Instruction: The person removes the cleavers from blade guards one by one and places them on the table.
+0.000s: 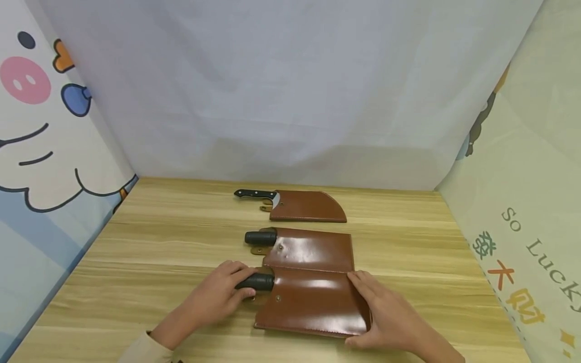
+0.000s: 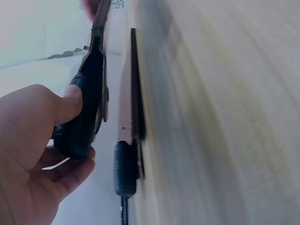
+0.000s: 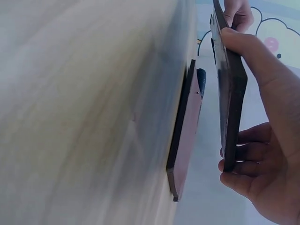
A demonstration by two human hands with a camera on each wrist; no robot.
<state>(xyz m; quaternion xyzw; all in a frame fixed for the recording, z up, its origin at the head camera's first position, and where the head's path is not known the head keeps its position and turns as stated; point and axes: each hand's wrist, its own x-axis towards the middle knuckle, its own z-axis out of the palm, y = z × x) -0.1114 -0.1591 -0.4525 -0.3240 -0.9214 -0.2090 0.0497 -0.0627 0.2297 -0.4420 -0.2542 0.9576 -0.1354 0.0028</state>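
The nearest sheathed cleaver lies level between both hands, its brown leather sheath (image 1: 313, 305) covering the blade. My left hand (image 1: 220, 290) grips the black handle (image 1: 262, 282), with the thumb on one side and the fingers curled on the other. At the sheath's right end, my right hand (image 1: 392, 315) holds its edges between thumb and fingers. Both wrist views show this cleaver raised off the tabletop. Just behind it rests a second sheathed cleaver (image 1: 317, 249) with a rounded black handle. The blades inside both sheaths are hidden.
Farther back lies a third sheathed knife (image 1: 308, 205), its riveted black handle pointing left and a sliver of blade showing. The wooden table (image 1: 159, 227) meets a white cloth backdrop (image 1: 290, 101). Printed cloths hang at the left and right sides.
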